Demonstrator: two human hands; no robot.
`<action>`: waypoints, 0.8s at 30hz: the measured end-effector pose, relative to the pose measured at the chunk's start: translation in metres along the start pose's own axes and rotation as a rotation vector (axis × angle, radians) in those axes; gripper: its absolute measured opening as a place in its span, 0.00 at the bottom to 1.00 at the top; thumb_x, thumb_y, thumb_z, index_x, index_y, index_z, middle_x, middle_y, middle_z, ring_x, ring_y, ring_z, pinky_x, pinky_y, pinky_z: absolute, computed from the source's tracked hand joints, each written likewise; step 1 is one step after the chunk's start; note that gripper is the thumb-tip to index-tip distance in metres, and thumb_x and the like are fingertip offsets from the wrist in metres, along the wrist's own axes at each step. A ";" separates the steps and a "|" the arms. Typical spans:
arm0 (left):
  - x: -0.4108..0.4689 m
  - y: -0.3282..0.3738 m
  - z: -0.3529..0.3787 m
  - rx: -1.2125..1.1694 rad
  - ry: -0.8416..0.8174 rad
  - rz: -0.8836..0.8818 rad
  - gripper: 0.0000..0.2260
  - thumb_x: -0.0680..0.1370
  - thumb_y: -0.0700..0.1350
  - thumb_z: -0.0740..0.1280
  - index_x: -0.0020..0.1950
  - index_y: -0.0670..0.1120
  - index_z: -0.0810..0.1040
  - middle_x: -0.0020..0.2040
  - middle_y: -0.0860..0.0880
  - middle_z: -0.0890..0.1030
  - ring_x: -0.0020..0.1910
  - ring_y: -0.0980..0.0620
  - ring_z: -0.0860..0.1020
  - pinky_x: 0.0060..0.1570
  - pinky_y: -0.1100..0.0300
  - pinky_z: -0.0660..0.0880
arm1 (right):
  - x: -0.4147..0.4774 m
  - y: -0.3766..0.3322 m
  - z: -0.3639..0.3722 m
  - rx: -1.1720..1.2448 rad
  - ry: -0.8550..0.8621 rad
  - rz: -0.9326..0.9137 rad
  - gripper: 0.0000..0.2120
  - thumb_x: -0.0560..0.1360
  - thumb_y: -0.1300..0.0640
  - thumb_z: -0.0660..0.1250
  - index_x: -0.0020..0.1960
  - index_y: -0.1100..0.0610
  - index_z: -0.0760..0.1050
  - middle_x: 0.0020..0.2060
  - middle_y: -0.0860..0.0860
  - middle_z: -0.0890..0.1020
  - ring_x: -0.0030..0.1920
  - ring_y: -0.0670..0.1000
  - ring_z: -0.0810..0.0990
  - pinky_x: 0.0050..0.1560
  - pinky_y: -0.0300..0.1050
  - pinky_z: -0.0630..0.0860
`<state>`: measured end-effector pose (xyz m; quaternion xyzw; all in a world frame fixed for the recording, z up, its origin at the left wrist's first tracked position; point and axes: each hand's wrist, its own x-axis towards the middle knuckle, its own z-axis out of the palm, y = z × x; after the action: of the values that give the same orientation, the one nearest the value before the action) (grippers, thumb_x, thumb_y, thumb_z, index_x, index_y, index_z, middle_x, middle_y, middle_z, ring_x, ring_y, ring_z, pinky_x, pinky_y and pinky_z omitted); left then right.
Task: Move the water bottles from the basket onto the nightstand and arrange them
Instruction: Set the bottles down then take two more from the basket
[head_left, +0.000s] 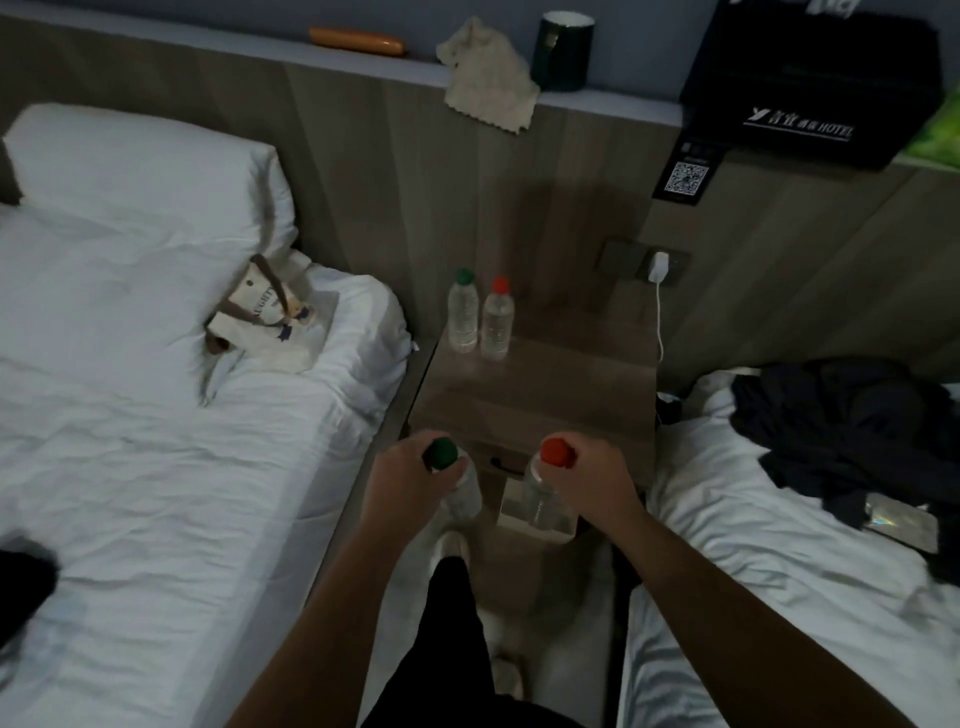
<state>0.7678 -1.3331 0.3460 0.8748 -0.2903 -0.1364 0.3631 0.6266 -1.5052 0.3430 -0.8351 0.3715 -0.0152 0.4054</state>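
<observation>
My left hand (410, 475) grips a clear water bottle with a green cap (457, 493) by its neck. My right hand (597, 480) grips a clear bottle with a red cap (545, 506) the same way. Both bottles hang upright just in front of the wooden nightstand (561, 395), below its front edge. At the nightstand's back left corner stand two more clear bottles side by side, one green-capped (463, 317) and one red-capped (497, 325). A cream fabric basket bag (265, 312) with brown handles lies tipped on the left bed.
White beds flank the nightstand: left bed (156, 467) with a pillow, right bed (779, 571) with dark clothes (852, 431). A white charger (660, 267) and cable hang by the nightstand's right side. A ledge above holds a cloth, a dark mug and a black box.
</observation>
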 end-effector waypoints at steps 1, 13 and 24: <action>0.015 0.000 0.004 0.007 -0.022 -0.016 0.10 0.71 0.48 0.74 0.49 0.46 0.81 0.34 0.58 0.75 0.31 0.63 0.71 0.31 0.78 0.65 | 0.010 0.001 -0.002 0.012 -0.002 0.014 0.04 0.73 0.52 0.70 0.47 0.48 0.78 0.40 0.44 0.80 0.45 0.47 0.80 0.51 0.43 0.76; 0.202 -0.026 0.021 0.058 -0.229 -0.025 0.13 0.71 0.49 0.73 0.54 0.48 0.80 0.44 0.49 0.83 0.41 0.54 0.78 0.41 0.64 0.70 | 0.178 -0.040 0.010 -0.007 -0.015 0.178 0.11 0.70 0.47 0.71 0.51 0.46 0.79 0.44 0.45 0.83 0.47 0.47 0.80 0.49 0.42 0.75; 0.309 -0.040 0.034 0.043 -0.284 0.000 0.13 0.71 0.46 0.73 0.54 0.46 0.81 0.45 0.48 0.83 0.42 0.54 0.78 0.43 0.61 0.72 | 0.275 -0.060 0.035 -0.001 -0.037 0.243 0.13 0.70 0.45 0.68 0.53 0.48 0.78 0.45 0.48 0.84 0.48 0.49 0.81 0.51 0.47 0.78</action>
<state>1.0143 -1.5161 0.2851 0.8543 -0.3417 -0.2524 0.2995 0.8738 -1.6324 0.2849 -0.7843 0.4625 0.0497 0.4104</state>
